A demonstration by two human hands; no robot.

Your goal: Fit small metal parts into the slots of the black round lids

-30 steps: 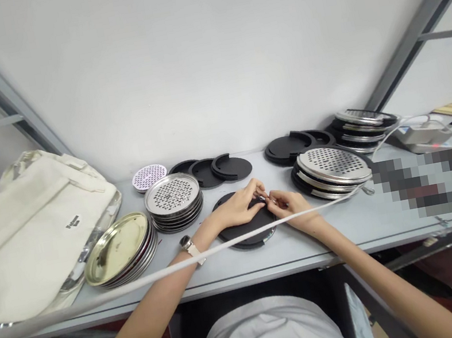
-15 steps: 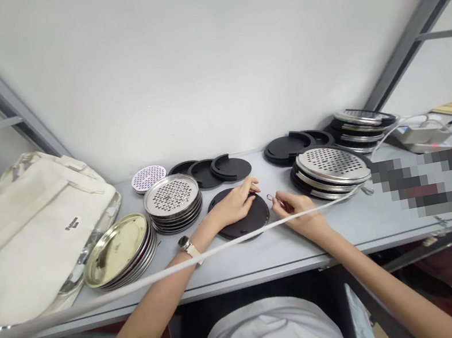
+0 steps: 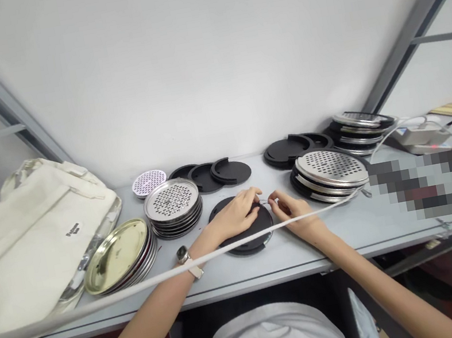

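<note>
Disc (image 3: 262, 222), black, lies on the table (image 3: 294, 256) under the left hand (image 3: 237, 214), its grip unclear; the right hand (image 3: 297, 213) pinches a thin wiry piece (image 3: 264, 202) beside it. Fine edge work seems underway, calling for steadiness.

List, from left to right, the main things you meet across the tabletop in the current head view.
Cream bag → gold-coloured disc → silver perforated disc on the left stack → left hand → right hand → silver perforated disc on the right stack → grey box.
</note>
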